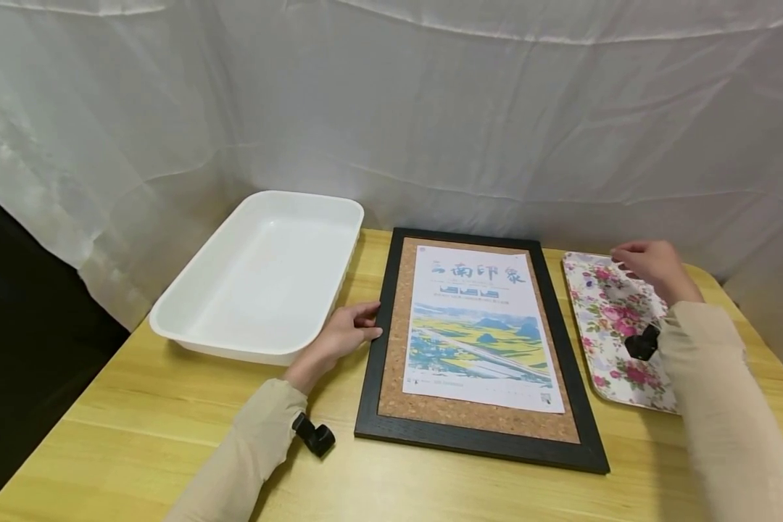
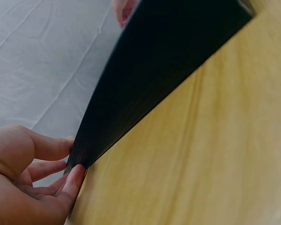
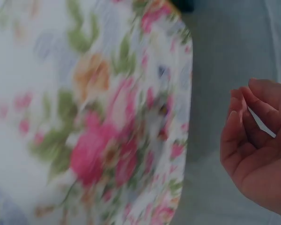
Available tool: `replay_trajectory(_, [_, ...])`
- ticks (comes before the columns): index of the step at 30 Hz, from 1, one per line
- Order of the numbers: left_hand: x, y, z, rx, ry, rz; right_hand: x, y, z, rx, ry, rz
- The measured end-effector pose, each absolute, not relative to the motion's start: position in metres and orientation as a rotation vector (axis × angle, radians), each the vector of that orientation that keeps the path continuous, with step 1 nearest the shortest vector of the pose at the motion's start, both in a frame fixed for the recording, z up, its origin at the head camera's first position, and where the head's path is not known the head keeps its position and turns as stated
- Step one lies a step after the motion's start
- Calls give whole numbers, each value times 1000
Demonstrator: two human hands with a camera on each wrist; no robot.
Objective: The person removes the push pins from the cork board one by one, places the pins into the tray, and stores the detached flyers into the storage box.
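A cork board (image 1: 479,428) in a black frame lies on the table, bearing a printed paper poster (image 1: 483,326) with Chinese characters and a landscape. My left hand (image 1: 344,330) holds the left side of the black frame (image 2: 131,70), with fingertips and thumb against its edge. Over the far part of a flowered tray (image 1: 626,344) hovers my right hand (image 1: 655,264). In the right wrist view, the right hand (image 3: 257,150) has curled fingers and its thumb and fingertips meet; no thing shows between them. Small coloured bits (image 3: 163,111) lie near the tray's rim, too blurred to name.
To the left stands a large white rectangular tub (image 1: 261,275), close beside the left wrist. A pale cloth (image 1: 431,123) hangs behind the wooden table (image 1: 170,428). Each sleeve carries a small black camera (image 1: 315,435).
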State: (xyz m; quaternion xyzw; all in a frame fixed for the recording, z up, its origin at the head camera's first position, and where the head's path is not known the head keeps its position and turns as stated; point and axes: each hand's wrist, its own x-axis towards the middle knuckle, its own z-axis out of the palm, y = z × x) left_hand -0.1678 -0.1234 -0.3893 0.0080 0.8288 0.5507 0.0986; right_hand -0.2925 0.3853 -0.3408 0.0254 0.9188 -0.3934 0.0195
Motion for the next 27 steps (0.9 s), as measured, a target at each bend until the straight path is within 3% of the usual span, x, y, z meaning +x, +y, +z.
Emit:
replay_trajectory(9, [-167,-123,-388,13,2447,1628,-290,326,-313,-107,2904,-1097])
replay_trajectory(27, [-166,-129,-389,5,2452,1640,-311,203,-324,-214,2754,-1202])
